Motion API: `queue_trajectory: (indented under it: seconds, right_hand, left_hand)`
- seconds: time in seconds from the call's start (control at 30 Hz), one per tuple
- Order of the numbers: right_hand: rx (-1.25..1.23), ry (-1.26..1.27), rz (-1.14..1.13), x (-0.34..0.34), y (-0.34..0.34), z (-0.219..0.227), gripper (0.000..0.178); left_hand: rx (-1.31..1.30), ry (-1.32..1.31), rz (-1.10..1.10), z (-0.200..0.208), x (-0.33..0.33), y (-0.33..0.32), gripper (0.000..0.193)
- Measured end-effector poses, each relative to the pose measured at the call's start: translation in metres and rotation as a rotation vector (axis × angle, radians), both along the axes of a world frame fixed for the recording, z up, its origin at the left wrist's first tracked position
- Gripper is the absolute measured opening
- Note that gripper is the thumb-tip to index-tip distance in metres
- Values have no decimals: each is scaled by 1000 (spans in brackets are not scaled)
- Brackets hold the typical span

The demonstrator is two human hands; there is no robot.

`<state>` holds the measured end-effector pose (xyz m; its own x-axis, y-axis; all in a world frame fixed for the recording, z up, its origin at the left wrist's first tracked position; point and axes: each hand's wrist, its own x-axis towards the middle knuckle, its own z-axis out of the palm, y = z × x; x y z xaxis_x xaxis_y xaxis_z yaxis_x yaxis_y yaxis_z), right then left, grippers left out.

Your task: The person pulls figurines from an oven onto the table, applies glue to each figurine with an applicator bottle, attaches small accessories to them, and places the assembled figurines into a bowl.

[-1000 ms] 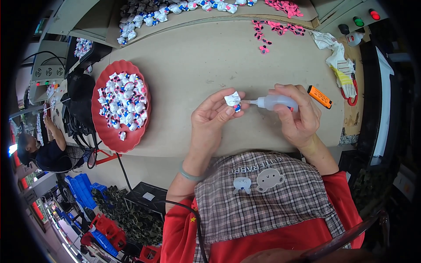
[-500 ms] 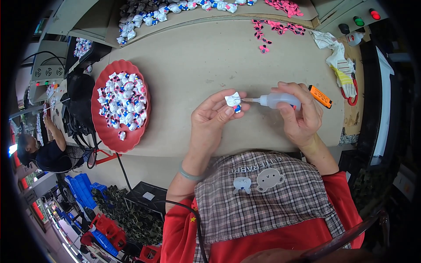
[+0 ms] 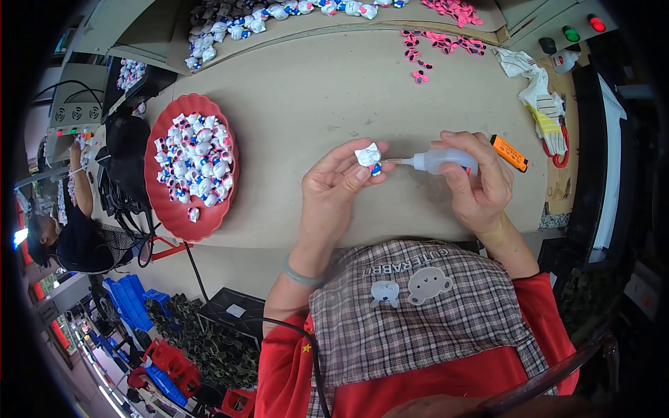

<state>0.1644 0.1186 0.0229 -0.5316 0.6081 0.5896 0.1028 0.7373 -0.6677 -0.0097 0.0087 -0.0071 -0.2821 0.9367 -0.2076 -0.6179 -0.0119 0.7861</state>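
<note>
Between the thumb and fingers of my left hand is a small white cat-shaped figurine with blue and red at its lower end. My right hand grips a translucent squeeze bottle lying level, its thin nozzle pointing left. The nozzle tip is at the figurine's right side; whether it touches I cannot tell. Left of my hands stands a red scalloped bowl heaped with similar white, blue and pink figurines.
Pink and black small parts lie at the far right, below a shelf of white figurines. An orange box cutter, a white glove and red-handled scissors are at right. At far left another person works.
My left hand has shifted slightly left and turned the figurine a little, so the nozzle tip meets it lower down. The right hand and bottle have hardly moved.
</note>
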Motion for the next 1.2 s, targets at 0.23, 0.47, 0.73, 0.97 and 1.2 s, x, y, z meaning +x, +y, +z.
queue_trajectory:
  seconds: [0.23, 0.47, 0.73, 0.97, 1.2]
  right_hand:
    - [-128, 61, -27, -1, -1, -2, 29]
    - [-787, 365, 40, 5, 20, -1, 30]
    - [-1004, 170, -4, 15, 65, 1, 25]
    - [-939, -124, 22, -7, 88, -6, 18]
    - [-304, -484, -155, -26, 103, -12, 15]
  left_hand:
    - [3, 6, -34, -2, 1, 2, 35]
    - [-10, 6, -30, -1, 0, 0, 37]
    - [-42, 45, -70, -5, 0, 2, 39]
    - [-43, 42, -70, -5, 0, 4, 39]
    - [-21, 21, -84, -7, -1, 3, 39]
